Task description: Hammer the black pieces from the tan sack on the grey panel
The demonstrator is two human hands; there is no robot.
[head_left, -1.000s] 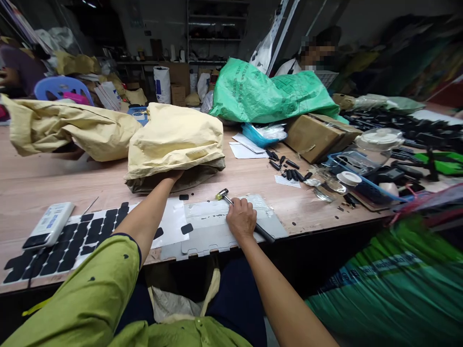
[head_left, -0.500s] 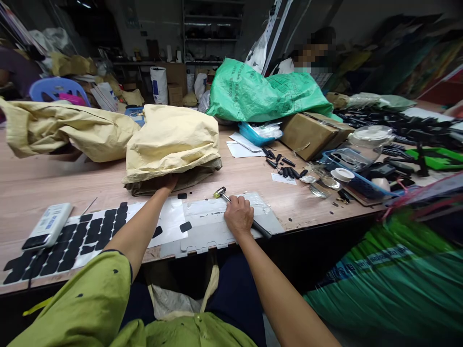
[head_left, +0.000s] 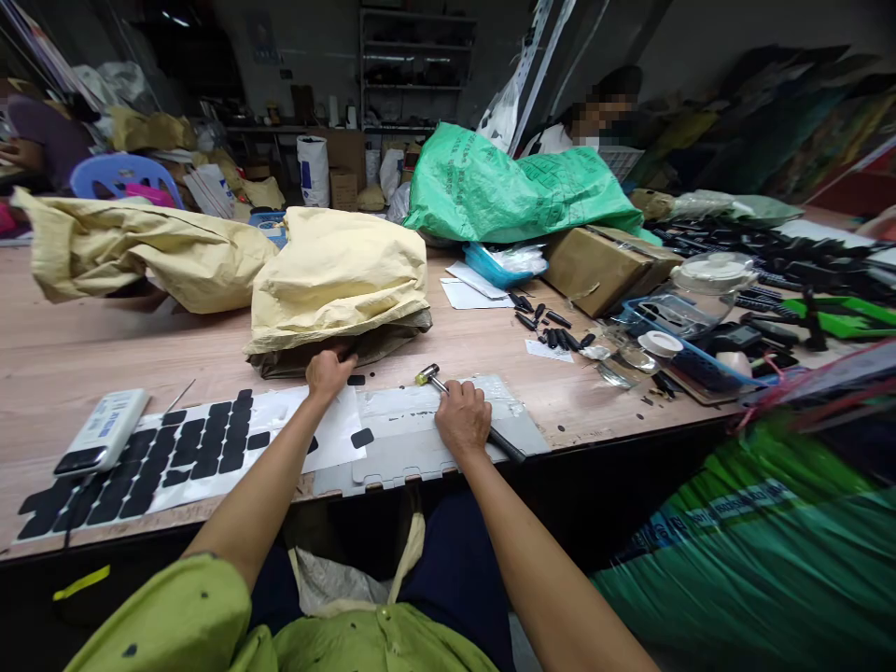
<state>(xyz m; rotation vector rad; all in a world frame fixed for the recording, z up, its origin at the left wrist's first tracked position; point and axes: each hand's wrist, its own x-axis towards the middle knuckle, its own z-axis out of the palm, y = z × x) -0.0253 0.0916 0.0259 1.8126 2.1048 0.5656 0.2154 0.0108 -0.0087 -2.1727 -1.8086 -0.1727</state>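
Observation:
My right hand (head_left: 463,417) is wrapped round the black handle of a small hammer (head_left: 505,445). The hammer's head, yellowish at one end, points away to the left over a grey board (head_left: 413,453) at the table's front edge. At the mouth of a cream-coloured bag (head_left: 340,266) is my left hand (head_left: 329,375), its fingers curled together at the bag's dark lower edge. What it holds is hidden or too small to make out. Black rounded stickers on a white sheet (head_left: 234,476) lie below and left of this hand, and a loose black piece (head_left: 362,438) rests on the board.
A white device (head_left: 104,431) lies on the left of the table. Another cream bag (head_left: 140,247) sits behind. To the right are small black parts (head_left: 560,338), a cardboard box (head_left: 598,266), a blue basket (head_left: 690,350) and a green sack (head_left: 511,187). Another person (head_left: 588,117) sits beyond.
My left hand has drawn back from inside the cream bag to its mouth, and its fingers now show. My right hand keeps its grip on the hammer in the same place.

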